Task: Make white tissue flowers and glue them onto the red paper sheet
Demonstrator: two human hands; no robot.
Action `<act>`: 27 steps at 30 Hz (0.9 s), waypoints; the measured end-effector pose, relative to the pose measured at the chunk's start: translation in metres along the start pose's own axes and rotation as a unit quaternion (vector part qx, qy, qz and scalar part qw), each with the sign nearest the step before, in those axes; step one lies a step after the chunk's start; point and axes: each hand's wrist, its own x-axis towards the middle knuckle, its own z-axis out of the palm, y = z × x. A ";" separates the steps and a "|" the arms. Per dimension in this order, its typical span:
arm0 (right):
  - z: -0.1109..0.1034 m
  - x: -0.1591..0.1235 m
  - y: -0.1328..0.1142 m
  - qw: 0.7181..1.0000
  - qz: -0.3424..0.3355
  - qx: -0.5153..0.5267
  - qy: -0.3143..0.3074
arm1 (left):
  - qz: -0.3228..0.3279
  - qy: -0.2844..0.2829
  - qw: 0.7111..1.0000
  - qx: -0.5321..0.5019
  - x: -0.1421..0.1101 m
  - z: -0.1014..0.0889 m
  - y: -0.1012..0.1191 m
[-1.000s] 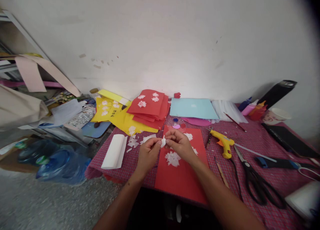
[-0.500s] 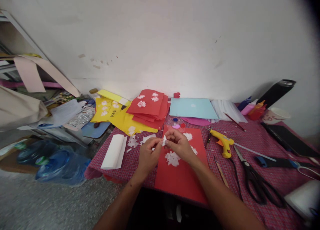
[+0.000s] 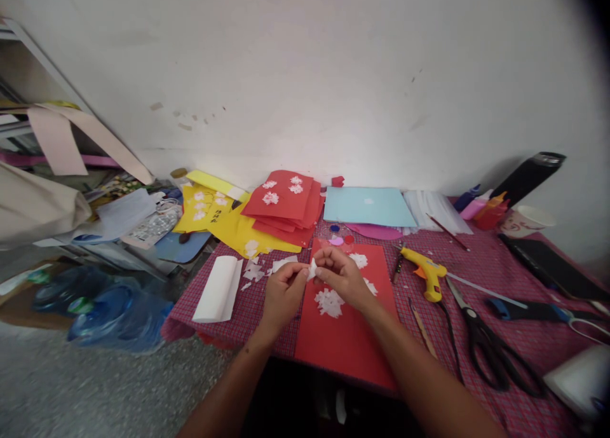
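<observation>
A small piece of white paper is pinched between my two hands. My left hand closes its thumb and forefinger on the piece's left side. From the right, my right hand grips it with bent fingers. Both hands are above the left edge of a red paper sheet. On that sheet is a ruffled white paper flower, with smaller white flowers partly behind my right hand. Torn white paper scraps lie left of my hands, beside a folded white paper.
Red cards with white flowers are stacked behind, near yellow sheets and a light blue sheet. To the right lie a yellow glue gun, black-handled scissors and a dark tablet. A black flask leans by the wall.
The white paper piece between my fingers has turned slightly and sits a little lower. Both hands stay in nearly the same place.
</observation>
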 end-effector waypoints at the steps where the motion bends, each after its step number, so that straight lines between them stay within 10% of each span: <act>1: 0.000 0.000 0.000 1.000 -0.003 0.000 -0.004 | 0.018 0.002 1.000 0.014 0.000 0.000 0.000; 7: 0.000 0.001 0.004 1.000 0.005 -0.020 0.008 | 0.066 -0.003 0.997 0.045 -0.003 0.002 0.000; 17: 0.001 0.001 0.002 0.999 0.025 -0.025 0.018 | -0.081 -0.010 0.988 -0.132 0.000 0.004 -0.008; 27: 0.001 0.001 0.002 0.999 0.019 -0.030 0.004 | -0.080 -0.006 0.987 -0.143 -0.001 0.004 -0.009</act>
